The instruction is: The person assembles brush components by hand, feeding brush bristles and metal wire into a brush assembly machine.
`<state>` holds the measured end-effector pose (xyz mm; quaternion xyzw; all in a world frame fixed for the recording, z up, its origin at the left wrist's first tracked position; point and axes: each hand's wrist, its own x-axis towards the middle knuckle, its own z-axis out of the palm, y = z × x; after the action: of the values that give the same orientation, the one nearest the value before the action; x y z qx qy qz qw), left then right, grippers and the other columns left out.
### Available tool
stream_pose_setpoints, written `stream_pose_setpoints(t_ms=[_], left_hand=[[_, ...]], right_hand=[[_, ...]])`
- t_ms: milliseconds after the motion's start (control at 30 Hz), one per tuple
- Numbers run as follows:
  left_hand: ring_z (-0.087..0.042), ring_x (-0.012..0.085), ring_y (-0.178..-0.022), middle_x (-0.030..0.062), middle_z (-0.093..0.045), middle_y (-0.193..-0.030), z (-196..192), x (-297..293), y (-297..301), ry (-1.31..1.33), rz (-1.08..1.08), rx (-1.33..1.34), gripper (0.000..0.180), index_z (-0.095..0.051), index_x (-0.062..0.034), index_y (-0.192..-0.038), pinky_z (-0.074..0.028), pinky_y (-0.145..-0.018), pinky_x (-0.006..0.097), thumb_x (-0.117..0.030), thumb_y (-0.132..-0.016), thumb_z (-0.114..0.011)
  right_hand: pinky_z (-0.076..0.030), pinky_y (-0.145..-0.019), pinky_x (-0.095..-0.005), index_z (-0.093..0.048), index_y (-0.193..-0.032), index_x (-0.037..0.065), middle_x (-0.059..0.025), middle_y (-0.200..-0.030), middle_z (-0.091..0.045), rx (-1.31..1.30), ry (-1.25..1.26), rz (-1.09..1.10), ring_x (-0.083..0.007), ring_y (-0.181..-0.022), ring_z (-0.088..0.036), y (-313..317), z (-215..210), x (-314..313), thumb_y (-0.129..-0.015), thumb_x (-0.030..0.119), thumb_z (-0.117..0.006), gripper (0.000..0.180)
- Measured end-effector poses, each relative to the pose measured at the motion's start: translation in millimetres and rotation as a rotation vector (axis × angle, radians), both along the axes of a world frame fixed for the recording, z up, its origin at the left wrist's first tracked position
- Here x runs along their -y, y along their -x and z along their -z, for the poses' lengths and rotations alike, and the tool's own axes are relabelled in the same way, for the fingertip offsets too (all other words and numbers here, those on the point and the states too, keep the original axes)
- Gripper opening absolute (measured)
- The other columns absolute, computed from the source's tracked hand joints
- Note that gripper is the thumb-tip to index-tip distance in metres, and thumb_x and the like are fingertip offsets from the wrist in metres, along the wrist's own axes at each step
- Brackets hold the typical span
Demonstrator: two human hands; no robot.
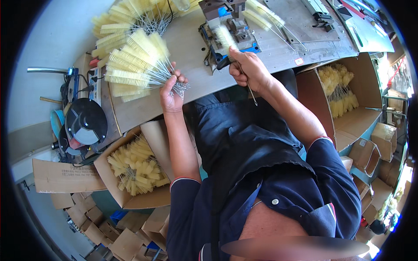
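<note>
My left hand (172, 96) is closed around the wire stems of a fanned bunch of pale yellow bottle brushes (133, 65). Their looped ends poke out past my fingers. A single bottle brush (224, 37) is pinched in my right hand (251, 71), its bristle head, slightly blurred, pointing away from me over the metal bench fixture (239, 29). Its wire stem runs back under my palm to a small loop. Beside that hand a black-handled lever (224, 63) sticks out of the fixture; whether my fingers touch it I cannot tell.
A large pile of brushes (130, 17) covers the far left of the bench (191, 52); several more brushes (263, 17) lie right of the fixture. Open cartons of brushes stand at left (124, 201) and right (344, 130). A round black machine (87, 119) sits at left.
</note>
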<state>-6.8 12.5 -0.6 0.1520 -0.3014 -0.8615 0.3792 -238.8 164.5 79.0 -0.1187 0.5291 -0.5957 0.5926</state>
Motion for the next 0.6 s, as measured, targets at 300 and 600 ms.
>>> stream_pose_setpoints(t_ms=[300, 600], left_hand=[[-0.057, 0.0175, -0.088, 0.0076, -0.056, -0.102, 0, 3, 2, 0.017, 0.039, -0.047, 0.056, -0.043, 0.0036, -0.141, -0.048, -0.085, 0.036, -0.003, -0.089, -0.064], [-0.058, 0.0188, -0.085, 0.0088, -0.06, -0.101, -1, 3, 7, -0.005, 0.018, -0.039, 0.052, -0.049, 0.0031, -0.135, -0.048, -0.082, 0.037, -0.001, -0.086, -0.067]], right_hand=[[-0.051, -0.049, -0.037, -0.043, -0.128, 0.0, -0.0244, -0.09, -0.064, 0.214, 0.121, -0.048, -0.0237, -0.057, -0.06, 9, -20, 20, -0.102, 0.062, -0.033, 0.068], [-0.059, -0.061, -0.0421, -0.045, -0.13, 0.007, -0.0206, -0.107, -0.064, 0.279, 0.181, -0.078, -0.0283, -0.071, -0.066, 16, 8, 48, -0.097, 0.051, -0.056, 0.055]])
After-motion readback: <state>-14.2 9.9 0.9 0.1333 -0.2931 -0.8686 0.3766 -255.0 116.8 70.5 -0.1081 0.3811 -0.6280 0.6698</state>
